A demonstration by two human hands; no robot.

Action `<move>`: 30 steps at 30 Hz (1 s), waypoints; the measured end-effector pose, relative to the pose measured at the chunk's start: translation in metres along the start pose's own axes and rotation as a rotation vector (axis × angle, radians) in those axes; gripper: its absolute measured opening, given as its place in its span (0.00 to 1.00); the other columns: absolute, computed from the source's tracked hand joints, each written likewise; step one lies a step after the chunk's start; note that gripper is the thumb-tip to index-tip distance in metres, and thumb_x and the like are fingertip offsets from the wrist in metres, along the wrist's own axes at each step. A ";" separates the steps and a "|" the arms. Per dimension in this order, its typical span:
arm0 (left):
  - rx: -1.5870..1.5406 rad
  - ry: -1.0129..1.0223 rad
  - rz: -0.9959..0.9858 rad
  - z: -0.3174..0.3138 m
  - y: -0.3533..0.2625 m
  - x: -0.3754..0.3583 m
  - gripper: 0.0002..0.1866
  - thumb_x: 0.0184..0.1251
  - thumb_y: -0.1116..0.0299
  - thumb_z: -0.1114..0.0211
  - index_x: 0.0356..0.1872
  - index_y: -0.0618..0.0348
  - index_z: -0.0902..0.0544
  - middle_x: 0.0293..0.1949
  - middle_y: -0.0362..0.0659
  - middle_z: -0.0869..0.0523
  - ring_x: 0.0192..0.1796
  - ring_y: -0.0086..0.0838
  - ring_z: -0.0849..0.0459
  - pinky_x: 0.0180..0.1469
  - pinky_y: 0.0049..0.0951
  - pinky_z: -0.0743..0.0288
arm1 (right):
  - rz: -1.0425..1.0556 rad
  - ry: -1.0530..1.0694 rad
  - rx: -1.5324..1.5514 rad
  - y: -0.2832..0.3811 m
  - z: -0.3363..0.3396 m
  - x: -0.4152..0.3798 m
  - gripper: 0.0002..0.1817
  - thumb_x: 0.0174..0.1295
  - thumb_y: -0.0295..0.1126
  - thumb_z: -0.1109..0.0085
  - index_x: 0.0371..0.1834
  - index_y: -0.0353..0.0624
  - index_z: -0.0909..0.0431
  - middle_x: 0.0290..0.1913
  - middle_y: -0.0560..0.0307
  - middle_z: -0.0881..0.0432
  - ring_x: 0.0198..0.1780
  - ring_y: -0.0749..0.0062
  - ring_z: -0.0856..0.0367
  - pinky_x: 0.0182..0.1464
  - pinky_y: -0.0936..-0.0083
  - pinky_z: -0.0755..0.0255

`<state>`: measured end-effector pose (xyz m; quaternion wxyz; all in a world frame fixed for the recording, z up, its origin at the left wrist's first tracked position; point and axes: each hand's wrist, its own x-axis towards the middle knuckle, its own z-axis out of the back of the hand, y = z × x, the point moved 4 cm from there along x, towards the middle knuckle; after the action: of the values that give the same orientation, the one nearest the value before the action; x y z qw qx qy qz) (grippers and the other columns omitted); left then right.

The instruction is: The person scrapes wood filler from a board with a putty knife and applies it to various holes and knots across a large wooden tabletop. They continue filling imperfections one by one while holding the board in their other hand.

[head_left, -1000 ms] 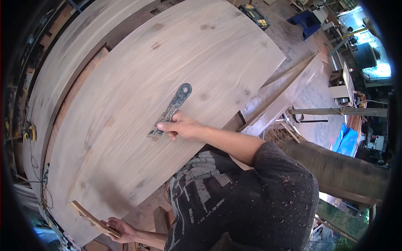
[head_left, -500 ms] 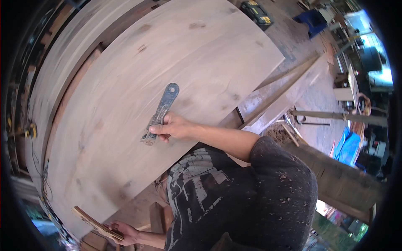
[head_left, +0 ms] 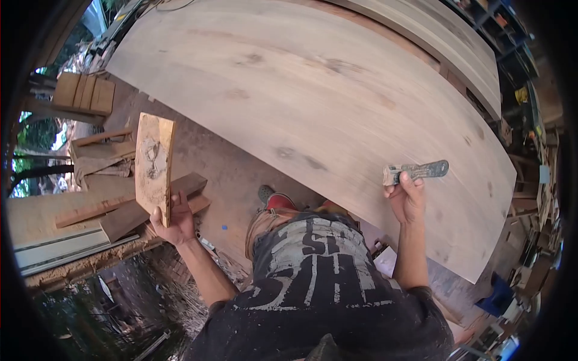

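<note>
A small rectangular board (head_left: 154, 171) with a smear of greyish-brown paste stands nearly upright in my left hand (head_left: 174, 221), its thumb and fingers gripping the lower end. On the right, my right hand (head_left: 407, 198) is closed around a dark-handled putty knife (head_left: 418, 172), whose blade end is caked with paste and points left. That hand is over the near part of a large pale wooden panel (head_left: 337, 114) with dark knots. The left hand is off the panel, beyond its near left edge.
Stacked timber pieces (head_left: 141, 207) lie at the left, with wooden blocks (head_left: 84, 93) behind them. A second long board (head_left: 433, 42) runs behind the panel. A blue object (head_left: 497, 295) is at the lower right. Shod feet show below the panel's edge.
The view has swung round to the left. My left hand now holds the small board up with its pasted face visible. The putty knife in my right hand now points sideways.
</note>
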<state>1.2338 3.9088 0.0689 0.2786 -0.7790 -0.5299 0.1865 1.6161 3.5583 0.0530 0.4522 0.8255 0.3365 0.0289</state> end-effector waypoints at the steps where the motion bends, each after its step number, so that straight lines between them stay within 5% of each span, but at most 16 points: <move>1: 0.021 -0.010 0.012 0.012 -0.005 0.002 0.27 0.62 0.64 0.42 0.62 0.66 0.26 0.56 0.54 0.18 0.47 0.36 0.17 0.65 0.42 0.32 | -0.013 0.024 -0.008 -0.003 -0.016 0.015 0.06 0.65 0.28 0.37 0.41 0.39 0.20 0.37 0.52 0.15 0.30 0.72 0.19 0.30 0.73 0.25; 5: 0.097 -0.162 -0.039 0.042 -0.029 0.007 0.29 0.61 0.62 0.41 0.65 0.62 0.28 0.52 0.53 0.17 0.45 0.42 0.16 0.65 0.48 0.30 | -0.073 0.053 -0.017 -0.016 -0.054 0.060 0.07 0.64 0.29 0.36 0.41 0.39 0.21 0.36 0.54 0.16 0.29 0.73 0.20 0.31 0.71 0.26; 12: 0.121 -0.184 -0.070 0.055 -0.034 0.013 0.30 0.62 0.66 0.41 0.65 0.69 0.30 0.55 0.57 0.19 0.45 0.40 0.17 0.65 0.44 0.28 | -0.060 0.117 -0.049 -0.046 -0.103 0.138 0.06 0.63 0.27 0.35 0.39 0.38 0.20 0.34 0.57 0.17 0.29 0.74 0.20 0.32 0.73 0.26; 16: 0.163 -0.170 -0.037 0.066 -0.039 0.016 0.30 0.63 0.66 0.42 0.66 0.70 0.31 0.57 0.58 0.21 0.47 0.40 0.17 0.64 0.44 0.28 | 0.046 0.010 -0.328 -0.045 -0.096 0.169 0.09 0.61 0.33 0.33 0.34 0.38 0.18 0.28 0.59 0.18 0.29 0.76 0.22 0.31 0.77 0.30; 18: 0.144 -0.145 -0.018 0.064 -0.039 0.014 0.30 0.63 0.66 0.42 0.66 0.70 0.31 0.58 0.58 0.21 0.48 0.40 0.18 0.64 0.44 0.28 | 0.182 -0.079 -0.801 -0.031 -0.083 0.175 0.12 0.60 0.37 0.33 0.27 0.40 0.18 0.25 0.60 0.18 0.29 0.78 0.22 0.32 0.78 0.31; 26: 0.122 -0.078 0.003 0.060 -0.038 0.027 0.31 0.61 0.65 0.41 0.66 0.69 0.33 0.56 0.56 0.21 0.47 0.39 0.19 0.64 0.44 0.30 | 0.381 -0.074 -1.363 -0.034 -0.087 0.185 0.19 0.59 0.45 0.35 0.40 0.38 0.13 0.29 0.46 0.15 0.32 0.62 0.19 0.38 0.67 0.27; 30: 0.198 -0.010 -0.016 0.062 -0.042 0.033 0.32 0.60 0.64 0.40 0.65 0.68 0.33 0.54 0.55 0.20 0.43 0.40 0.19 0.63 0.44 0.30 | 0.570 -0.071 -1.533 -0.038 -0.088 0.156 0.13 0.57 0.37 0.33 0.37 0.37 0.15 0.30 0.44 0.16 0.33 0.51 0.21 0.38 0.62 0.27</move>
<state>1.1795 3.9663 0.0479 0.3530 -0.7425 -0.5163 0.2397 1.6852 3.7272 0.0356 0.8768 0.3411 -0.0139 0.3386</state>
